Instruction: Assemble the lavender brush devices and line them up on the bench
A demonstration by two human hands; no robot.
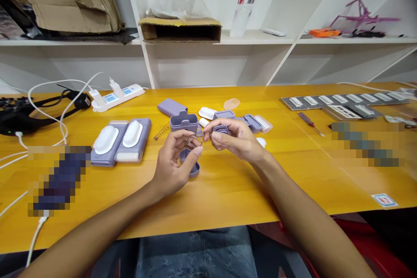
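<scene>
Left hand (pixel 172 166) narrow, thumb and fingertips pinching a thin wire loop (pixel 194 140); right hand (pixel 239 140) also narrow, holding a small purple piece (pixel 221 129), fingertips right by the loop. Both things up in front of the person, over the near-middle of the table (pixel 224 208), a glossy yellow wood-look top. Open purple housing (pixel 184 121) upright just behind left hand; purple shell (pixel 194 171) under that hand, partly covered. More purple and white parts behind right hand, overlapping, hard to separate. Coil spring (pixel 162 131) lies left of the housing. Further left, two purple cases (pixel 145 132) topped with white caps, then power strip (pixel 130 92) with white plugs and cables; black gear (pixel 19 117) cut off at left edge. Right side: screwdriver (pixel 309 122), grey strip (pixel 321 103) with white pieces. Two pixelated patches, one each side, contents unreadable. White shelf unit (pixel 202 67) behind: torn cardboard box (pixel 65 13) cut off at top, plastic bottle (pixel 241 13), pink frame (pixel 363 18). Forearms come in from the lower corners, angled inward, wrists raised off the top, fingers bent; palms not readable. Jeans below the edge, cropped.
</scene>
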